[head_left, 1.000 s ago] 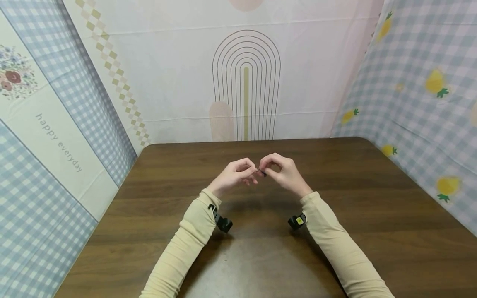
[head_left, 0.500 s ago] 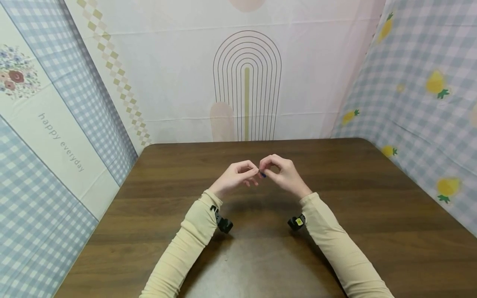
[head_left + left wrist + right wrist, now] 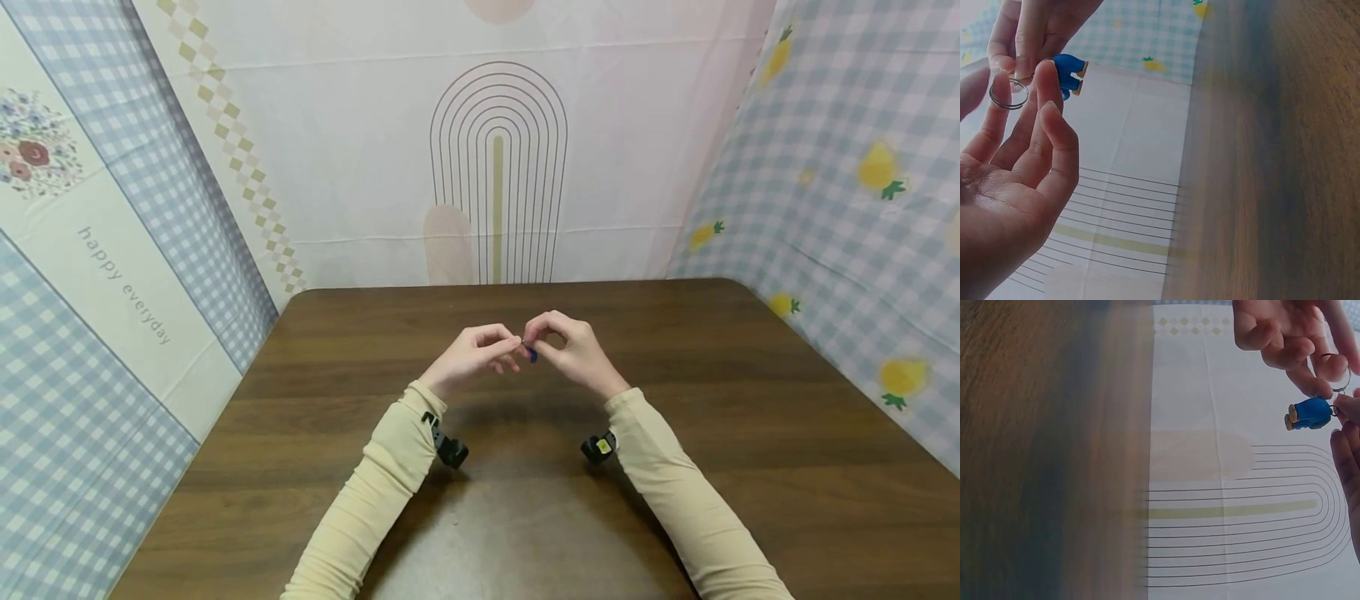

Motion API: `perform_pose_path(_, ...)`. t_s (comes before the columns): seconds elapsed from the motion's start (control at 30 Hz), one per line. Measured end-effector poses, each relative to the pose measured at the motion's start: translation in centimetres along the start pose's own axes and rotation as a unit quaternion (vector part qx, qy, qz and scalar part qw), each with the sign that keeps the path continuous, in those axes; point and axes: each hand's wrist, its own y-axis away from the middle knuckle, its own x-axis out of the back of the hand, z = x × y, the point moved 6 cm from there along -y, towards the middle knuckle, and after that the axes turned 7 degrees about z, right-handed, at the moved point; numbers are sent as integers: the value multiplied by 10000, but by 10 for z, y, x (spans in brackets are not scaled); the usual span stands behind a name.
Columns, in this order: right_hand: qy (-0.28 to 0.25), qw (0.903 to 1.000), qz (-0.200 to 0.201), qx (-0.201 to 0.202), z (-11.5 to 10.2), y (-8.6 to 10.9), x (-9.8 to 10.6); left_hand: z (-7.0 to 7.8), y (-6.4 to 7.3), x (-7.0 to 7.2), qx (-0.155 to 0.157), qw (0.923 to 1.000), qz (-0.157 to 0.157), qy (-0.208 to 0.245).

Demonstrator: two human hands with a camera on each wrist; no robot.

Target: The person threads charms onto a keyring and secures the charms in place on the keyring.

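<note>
Above the table, both hands meet on a small keychain. It has a silver split ring and a little blue figure with tan feet, joined by a short dark link. My left hand holds the ring at its thumb and index fingertip, the other fingers loosely bent below. From the right, my right hand pinches the link end between thumb and index finger. The blue figure dangles under the right fingertips in the head view. Part of the link is hidden by the right fingertips.
A brown wooden table spreads beneath the hands. Printed cloth hangs behind it, with checked cloth on the right and more on the left. Black cameras are strapped to both wrists.
The blue figure now hangs lower and shows more plainly under the right fingertips. My left hand has shifted very slightly right; the arms otherwise stay in place.
</note>
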Motion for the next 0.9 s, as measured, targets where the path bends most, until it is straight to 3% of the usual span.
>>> perform_pose_path(0.37, -68, 10000, 17, -32, 0, 2, -4, -3, -2, -2, -113, 9999, 21, 19)
perform_pose_path(0.7, -258, 9997, 2, -55, 4, 2, -3, -3, -2, -2, -323, 9982, -179, 481)
perform_pose_path(0.9, -265, 9996, -9, 74, -6, -2, -1, -3, -1, -1, -220, 9966, -127, 786)
